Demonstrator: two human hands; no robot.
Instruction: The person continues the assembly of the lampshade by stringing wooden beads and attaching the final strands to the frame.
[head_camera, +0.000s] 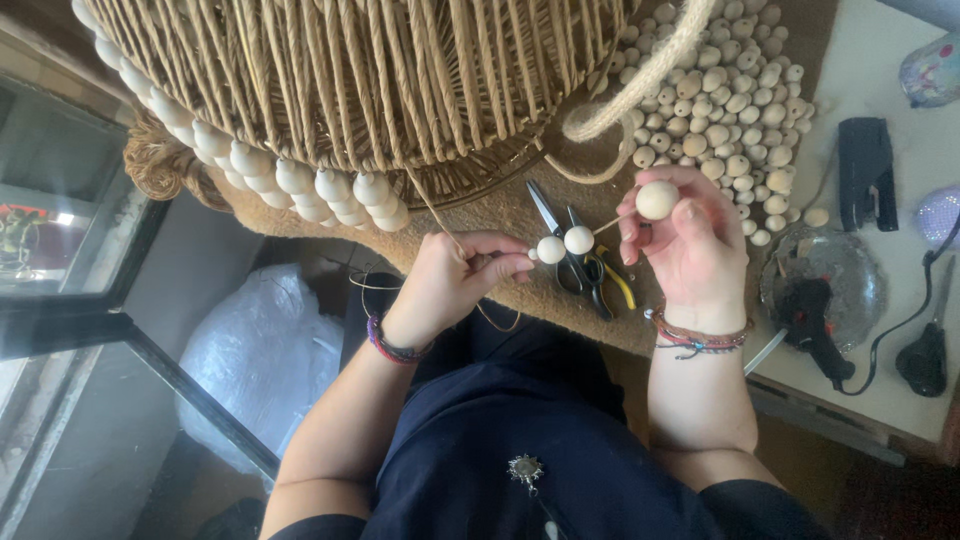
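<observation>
A white table (880, 60) carried a brown mat (500, 215), loose wooden beads (735, 110) and a woven basket (350, 80). The left hand (450, 280) pinched a thin cord (605, 226) strung with two pale round beads (565, 244); the right hand (690, 245) had its fingertips closed around a larger bead (657, 199).

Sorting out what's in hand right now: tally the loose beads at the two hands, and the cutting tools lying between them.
Wooden beads on the strand by the left hand: 2
Wooden bead in the right hand: 1
Scissors: 1
Pliers: 1
Total: 5
</observation>
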